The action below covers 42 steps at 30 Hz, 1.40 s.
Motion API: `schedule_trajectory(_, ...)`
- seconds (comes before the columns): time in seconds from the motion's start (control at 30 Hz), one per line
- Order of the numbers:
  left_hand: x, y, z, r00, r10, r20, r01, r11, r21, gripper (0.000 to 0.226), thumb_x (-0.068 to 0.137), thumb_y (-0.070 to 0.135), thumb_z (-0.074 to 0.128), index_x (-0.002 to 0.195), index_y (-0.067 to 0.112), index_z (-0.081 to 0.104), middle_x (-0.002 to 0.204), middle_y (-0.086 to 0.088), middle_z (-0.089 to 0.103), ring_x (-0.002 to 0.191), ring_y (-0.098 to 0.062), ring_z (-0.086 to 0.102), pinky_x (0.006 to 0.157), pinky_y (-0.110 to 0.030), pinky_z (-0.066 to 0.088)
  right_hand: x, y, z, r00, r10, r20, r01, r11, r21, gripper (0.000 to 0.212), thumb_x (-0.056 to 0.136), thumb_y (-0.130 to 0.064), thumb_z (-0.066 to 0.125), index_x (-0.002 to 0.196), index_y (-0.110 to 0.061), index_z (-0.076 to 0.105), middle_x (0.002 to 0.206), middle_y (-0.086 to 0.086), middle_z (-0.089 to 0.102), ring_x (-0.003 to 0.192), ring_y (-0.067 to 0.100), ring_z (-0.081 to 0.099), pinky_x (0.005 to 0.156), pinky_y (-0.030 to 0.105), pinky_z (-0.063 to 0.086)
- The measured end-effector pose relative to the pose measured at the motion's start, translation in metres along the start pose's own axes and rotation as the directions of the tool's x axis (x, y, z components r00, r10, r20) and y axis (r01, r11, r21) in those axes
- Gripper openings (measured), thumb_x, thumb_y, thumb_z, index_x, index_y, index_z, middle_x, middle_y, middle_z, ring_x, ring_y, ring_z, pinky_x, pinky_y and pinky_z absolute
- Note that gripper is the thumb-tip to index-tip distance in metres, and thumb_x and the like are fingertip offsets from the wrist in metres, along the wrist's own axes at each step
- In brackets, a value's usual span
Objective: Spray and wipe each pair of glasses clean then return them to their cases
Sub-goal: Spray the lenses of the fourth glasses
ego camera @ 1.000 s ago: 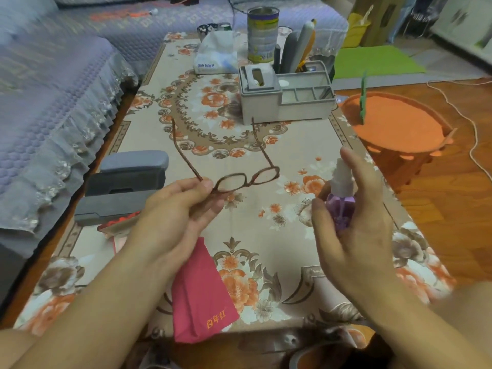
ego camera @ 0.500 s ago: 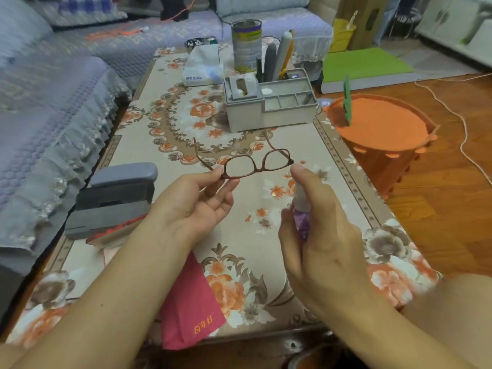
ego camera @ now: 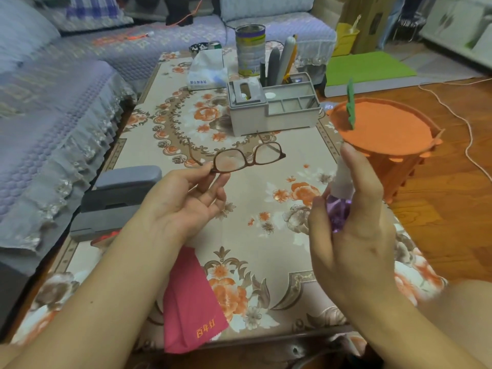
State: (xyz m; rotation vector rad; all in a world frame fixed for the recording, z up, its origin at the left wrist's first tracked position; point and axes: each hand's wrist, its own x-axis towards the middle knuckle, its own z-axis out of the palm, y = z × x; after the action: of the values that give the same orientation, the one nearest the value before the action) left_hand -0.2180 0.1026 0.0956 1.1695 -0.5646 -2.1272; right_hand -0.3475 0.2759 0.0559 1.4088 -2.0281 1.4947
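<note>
Head view: my left hand (ego camera: 186,201) pinches the glasses (ego camera: 247,157) by one lens rim, holding them up above the floral table (ego camera: 266,251), just in front of the grey organiser (ego camera: 274,113). My right hand (ego camera: 348,230) is wrapped around the purple spray bottle (ego camera: 339,206), forefinger on the nozzle, off to the organiser's near right. Best aim the nozzle square at the lenses, one light press each, fingers off the glass. Pink cloth (ego camera: 191,304) waits at the table's near edge, grey case (ego camera: 117,198) lies open to the organiser's near left.
</note>
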Motion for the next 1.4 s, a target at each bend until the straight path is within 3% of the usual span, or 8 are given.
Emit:
schedule_trajectory(0.13,0.001,0.006,-0.002,1.0,0.013,0.003,-0.013,1.0,-0.007,0.014,0.092,0.001,0.062,0.105,0.007,0.063,0.065,-0.003,0.068,0.077,-0.02,0.077,0.076,-0.028,0.048,0.001,-0.001,-0.002,1.0,-0.01,0.001,0.01,1.0,-0.009,0.058,0.093,-0.008,0.056,0.144,-0.02,0.031,0.085,-0.003,0.049,0.055,0.019,0.043,0.047,0.035,0.036)
schedule_trajectory(0.5,0.0,0.005,0.0,1.0,0.012,-0.004,-0.012,1.0,-0.008,0.02,0.092,0.001,0.061,0.111,0.009,0.062,0.067,-0.004,0.069,0.079,-0.021,0.077,0.074,-0.028,0.049,0.002,0.004,-0.003,0.998,0.051,-0.045,-0.049,0.998,0.035,0.068,0.093,-0.009,0.056,0.15,-0.027,0.021,0.078,0.005,0.054,0.054,0.026,0.05,0.047,0.045,0.042)
schedule_trajectory(0.73,0.003,0.0,-0.001,0.998,0.045,0.034,-0.047,0.997,0.058,0.012,0.093,0.0,0.061,0.103,0.004,0.066,0.075,-0.008,0.074,0.078,-0.021,0.077,0.072,-0.026,0.05,0.021,0.028,-0.002,0.944,0.329,-0.035,-0.324,0.94,0.108,0.074,0.095,-0.018,0.049,0.155,-0.038,0.011,0.107,0.007,0.056,0.081,0.024,0.053,0.071,0.049,0.048)
schedule_trajectory(0.9,0.01,-0.005,-0.035,0.95,0.309,0.049,-0.307,0.889,0.34,0.012,0.091,0.001,0.066,0.102,0.003,0.071,0.094,-0.013,0.077,0.086,-0.021,0.074,0.068,-0.025,0.055,0.034,0.09,0.003,0.832,0.551,0.057,-0.552,0.834,0.001,0.032,0.091,-0.015,0.068,0.121,-0.024,0.061,0.101,-0.005,0.066,0.088,0.018,0.063,0.087,0.051,0.055)
schedule_trajectory(1.03,0.005,0.001,-0.08,0.84,0.53,0.116,-0.48,0.627,0.613,0.015,0.09,0.007,0.071,0.097,0.02,0.076,0.089,0.0,0.078,0.079,-0.013,0.074,0.077,-0.027,0.056,0.04,0.104,0.025,0.844,0.532,0.059,-0.534,0.845,0.022,0.023,0.088,-0.015,0.075,0.107,-0.021,0.064,0.099,-0.001,0.068,0.091,0.018,0.065,0.079,0.03,0.054)
schedule_trajectory(1.13,0.001,0.006,-0.102,0.821,0.555,0.134,-0.496,0.576,0.65,0.016,0.089,0.009,0.072,0.097,0.022,0.076,0.089,0.002,0.078,0.081,-0.011,0.075,0.075,-0.023,0.056,0.066,0.102,0.062,0.878,0.464,0.122,-0.461,0.886,-0.052,0.02,0.092,-0.014,0.07,0.108,-0.021,0.06,0.103,0.002,0.064,0.092,0.018,0.06,0.069,0.009,0.038)
schedule_trajectory(1.3,0.002,0.012,-0.11,0.85,0.518,0.099,-0.474,0.667,0.575,0.015,0.089,0.008,0.072,0.096,0.021,0.075,0.086,-0.002,0.078,0.083,-0.016,0.075,0.079,-0.03,0.056,0.118,0.119,0.132,0.841,0.487,0.235,-0.48,0.873,-0.09,0.015,0.097,-0.011,0.061,0.112,-0.012,0.058,0.105,0.003,0.062,0.1,0.025,0.061,0.082,0.036,0.047)
schedule_trajectory(1.4,-0.001,0.016,-0.113,0.84,0.533,0.098,-0.48,0.646,0.594,0.014,0.089,0.009,0.073,0.097,0.021,0.075,0.083,0.005,0.078,0.077,-0.01,0.074,0.076,-0.026,0.055,0.127,0.131,0.162,0.806,0.539,0.243,-0.531,0.841,-0.104,0.014,0.099,-0.014,0.059,0.113,-0.013,0.055,0.106,0.005,0.061,0.099,0.026,0.061,0.069,0.027,0.043)
